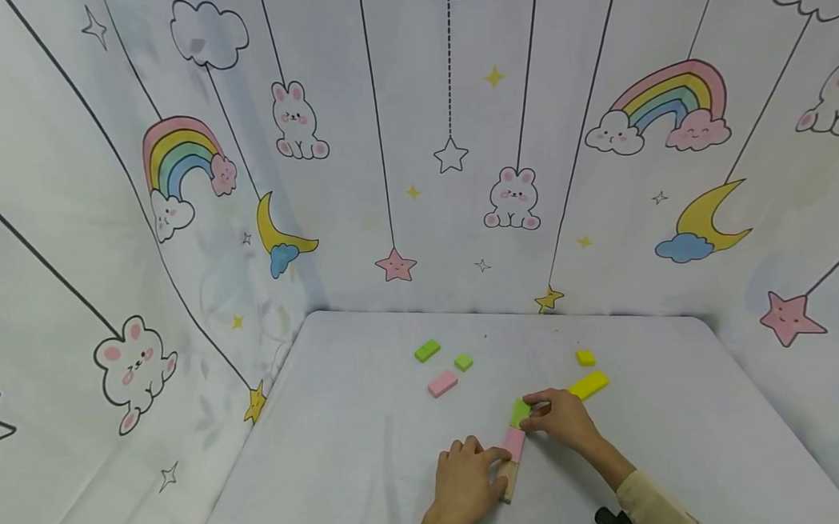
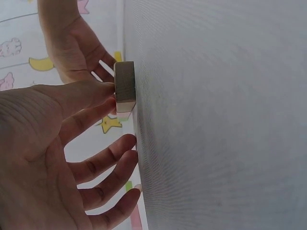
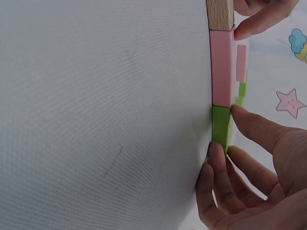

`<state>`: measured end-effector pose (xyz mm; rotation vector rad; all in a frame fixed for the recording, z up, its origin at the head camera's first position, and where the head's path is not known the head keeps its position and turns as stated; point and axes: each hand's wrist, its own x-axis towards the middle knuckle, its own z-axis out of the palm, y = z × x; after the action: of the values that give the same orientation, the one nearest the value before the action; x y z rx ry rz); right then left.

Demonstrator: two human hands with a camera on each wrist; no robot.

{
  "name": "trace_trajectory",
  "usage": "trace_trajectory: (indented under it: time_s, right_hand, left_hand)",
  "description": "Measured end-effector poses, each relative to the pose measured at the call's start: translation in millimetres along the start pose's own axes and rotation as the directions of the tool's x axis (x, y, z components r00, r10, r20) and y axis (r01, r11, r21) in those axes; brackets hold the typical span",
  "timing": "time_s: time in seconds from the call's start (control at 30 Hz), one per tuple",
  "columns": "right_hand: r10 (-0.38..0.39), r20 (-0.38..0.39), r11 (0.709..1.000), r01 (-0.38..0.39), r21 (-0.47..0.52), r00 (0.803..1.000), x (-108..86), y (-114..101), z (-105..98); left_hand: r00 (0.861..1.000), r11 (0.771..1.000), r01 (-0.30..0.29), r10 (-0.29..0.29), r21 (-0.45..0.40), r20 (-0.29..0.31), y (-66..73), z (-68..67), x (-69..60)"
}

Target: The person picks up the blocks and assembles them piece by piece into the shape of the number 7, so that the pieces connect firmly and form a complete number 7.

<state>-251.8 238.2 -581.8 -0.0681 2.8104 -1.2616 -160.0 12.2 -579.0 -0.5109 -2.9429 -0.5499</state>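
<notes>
Three blocks lie end to end in a row on the white cloth: a natural wooden block [image 1: 508, 481] nearest, then a pink block [image 1: 515, 444], then a green block [image 1: 519, 412]. My left hand [image 1: 464, 477] holds the wooden block between thumb and index finger, the index tip near its joint with the pink one. In the left wrist view the other fingers are spread beside the wooden block [image 2: 125, 82]. My right hand [image 1: 563, 419] pinches the green block [image 3: 221, 123] at its two ends. The green block meets the pink block [image 3: 223, 67] end to end.
Farther back lie a green block [image 1: 428, 350], a small green block [image 1: 463, 362] and a pink block [image 1: 443, 384]. Behind my right hand are a long yellow block [image 1: 590, 385] and a small yellow block [image 1: 586, 358]. A patterned cloth wall [image 1: 416, 214] encloses the table.
</notes>
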Motion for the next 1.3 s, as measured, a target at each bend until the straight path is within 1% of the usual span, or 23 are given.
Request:
trace_trajectory:
  time_s: [0.2,0.33,0.7,0.8,1.2,1.3]
  right_hand:
    - [-0.011,-0.001,1.0,0.011,-0.003,1.0,-0.3,-0.3,0.5]
    - [-0.008,-0.001,1.0,0.008,-0.005,1.0,-0.8,-2.0,0.1]
    - [0.012,0.006,1.0,-0.012,-0.002,1.0,1.7,-1.9,0.5]
    - [0.0,0.008,1.0,0.0,-0.013,1.0,1.8,-2.4,-0.1]
    - [0.021,0.021,1.0,-0.021,-0.019,1.0,1.8,-3.1,-0.9]
    - [0.016,0.02,1.0,-0.016,-0.025,1.0,2.0,-3.3,-0.7]
  left_hand:
    - [1.0,1.0,-0.002,0.002,-0.001,0.006,-1.6,4.2,1.0]
    - [1.0,1.0,-0.001,0.001,-0.004,0.005,-1.8,4.5,0.8]
    - [1.0,1.0,-0.008,0.008,-0.008,0.0,-1.6,3.8,-0.1]
    - [1.0,1.0,-0.008,0.008,-0.009,-0.001,-1.7,4.0,0.1]
    - [1.0,1.0,-0.015,0.015,0.006,-0.004,-0.5,3.2,0.2]
    - [1.0,1.0,-0.014,0.015,0.001,-0.008,-0.5,2.5,-0.2]
